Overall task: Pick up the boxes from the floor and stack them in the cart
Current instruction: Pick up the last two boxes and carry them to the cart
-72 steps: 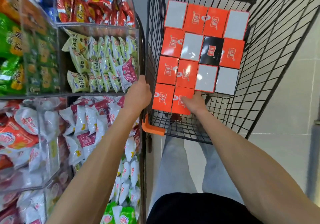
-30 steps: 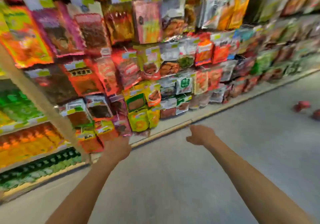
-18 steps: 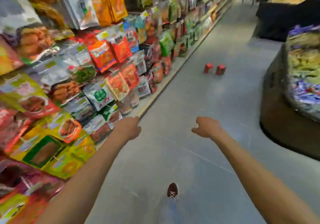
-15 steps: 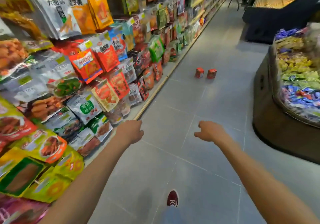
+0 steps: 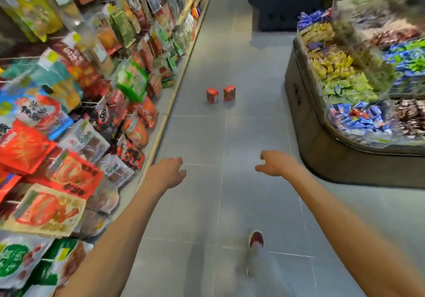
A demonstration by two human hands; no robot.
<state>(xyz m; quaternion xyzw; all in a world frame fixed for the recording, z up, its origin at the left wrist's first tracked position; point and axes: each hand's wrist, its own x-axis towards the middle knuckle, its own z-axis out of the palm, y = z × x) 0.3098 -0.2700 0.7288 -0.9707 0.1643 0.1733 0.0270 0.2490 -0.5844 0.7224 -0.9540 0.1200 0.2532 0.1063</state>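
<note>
Two small red boxes stand side by side on the grey tiled aisle floor ahead: the left box [image 5: 212,95] and the right box [image 5: 229,92]. Both of my arms reach forward above the floor, well short of the boxes. My left hand [image 5: 169,172] is empty with its fingers loosely curled. My right hand [image 5: 274,164] is also empty, with the fingers apart and pointing left. The cart is out of view.
Shelves packed with snack bags [image 5: 96,94] line the left side of the aisle. A low curved candy bin [image 5: 345,158] stands at the right. A dark display unit [image 5: 276,5] sits further back. My red shoe [image 5: 256,239] steps on the floor below.
I have turned away from the cart, where my right hand touched the stacked boxes, and now face down the aisle. The two boxes on the floor have come closer.
</note>
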